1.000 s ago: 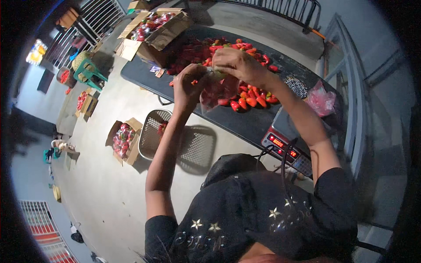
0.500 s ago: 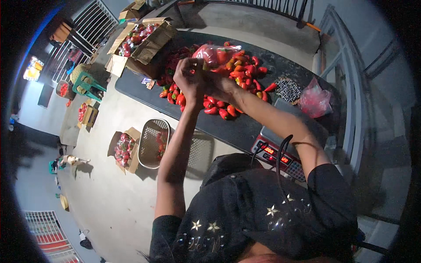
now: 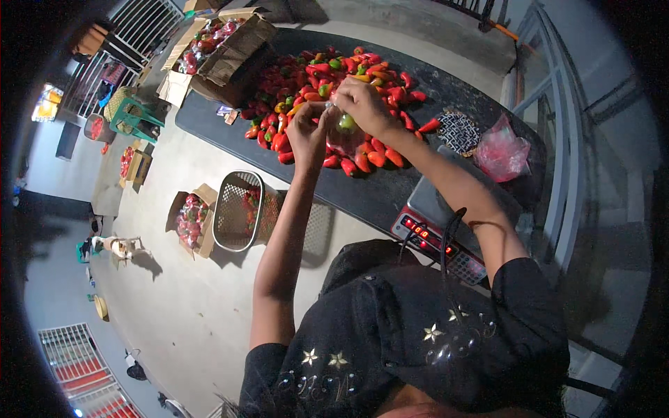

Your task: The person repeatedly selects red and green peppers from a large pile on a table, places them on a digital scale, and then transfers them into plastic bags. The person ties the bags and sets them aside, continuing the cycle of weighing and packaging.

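Note:
Over the dark table [image 3: 380, 209], my left hand [image 3: 307, 134] and my right hand [image 3: 364, 106] are close together, both closed in a pinch at the top of a clear plastic bag [image 3: 344, 139]. The bag hangs below my fingers with peppers in it; a green one shows through the film. Exactly how each finger grips the bag's neck is partly hidden. A wide heap of red peppers [image 3: 279, 139], with a few green and orange ones, spreads on the table under and around both hands.
A digital scale [image 3: 435, 240] with a lit display stands by my right forearm. Beyond it are a patterned round mat [image 3: 457, 132] and a pink plastic bag [image 3: 502, 153]. A cardboard box [image 3: 237, 59] holds bagged peppers, far left. A basket [image 3: 221, 216] and a dog [image 3: 122, 246] are on the floor.
The pepper bag has swung from beyond my hands down to hang between and below them. My right hand has risen from behind the left to beside it.

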The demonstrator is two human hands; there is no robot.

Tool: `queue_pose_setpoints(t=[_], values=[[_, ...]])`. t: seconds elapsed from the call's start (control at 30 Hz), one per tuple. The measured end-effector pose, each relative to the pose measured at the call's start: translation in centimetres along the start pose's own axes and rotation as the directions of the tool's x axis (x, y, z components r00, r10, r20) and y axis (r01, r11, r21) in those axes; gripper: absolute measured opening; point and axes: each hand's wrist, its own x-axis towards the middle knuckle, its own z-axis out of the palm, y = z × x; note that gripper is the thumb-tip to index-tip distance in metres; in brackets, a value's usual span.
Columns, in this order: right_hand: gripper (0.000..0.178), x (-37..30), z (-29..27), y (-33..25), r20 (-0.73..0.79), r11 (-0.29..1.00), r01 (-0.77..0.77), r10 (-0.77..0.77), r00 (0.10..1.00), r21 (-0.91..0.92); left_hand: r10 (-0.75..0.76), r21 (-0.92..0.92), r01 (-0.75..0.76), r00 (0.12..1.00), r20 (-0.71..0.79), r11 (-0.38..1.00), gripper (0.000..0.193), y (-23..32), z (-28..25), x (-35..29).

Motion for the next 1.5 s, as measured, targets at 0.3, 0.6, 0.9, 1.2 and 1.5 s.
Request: queue_pose_setpoints(t=[0.3, 0.6, 0.9, 1.2, 1.5], values=[[0.009, 0.8, -1.0, -2.1, 0.008, 0.935, -0.114, 0.118, 0.993, 0.337, 0.002, -0.136, -0.027, 0.983, -0.181, 0.99, 0.014, 1.7, 1.7, 0.6], [0.017, 2.1, -1.7, -3.1, -0.051, 0.938, -0.171, 0.195, 0.98, 0.301, 0.234, -0.031, -0.243, 0.955, -0.181, 0.97, 0.032, 3.9, 4.2, -0.3], [0.014, 2.2, 0.0, -2.6, 0.006, 0.958, -0.119, 0.121, 0.993, 0.262, 0.344, 0.342, -0.283, 0.93, -0.132, 0.896, 0.027, 5.1, 1.6, -1.1], [0.014, 3.1, 4.8, -5.1, 0.05, 0.995, -0.034, 0.03, 0.998, 0.098, 0.401, 0.403, -0.336, 0.912, -0.086, 0.852, 0.021, 3.5, -5.8, 2.5], [0.012, 6.7, 11.9, -8.0, -0.048, 0.977, -0.088, 0.099, 0.994, 0.194, 0.463, 0.409, -0.38, 0.878, -0.123, 0.829, 0.011, 1.9, -11.7, 6.2]])
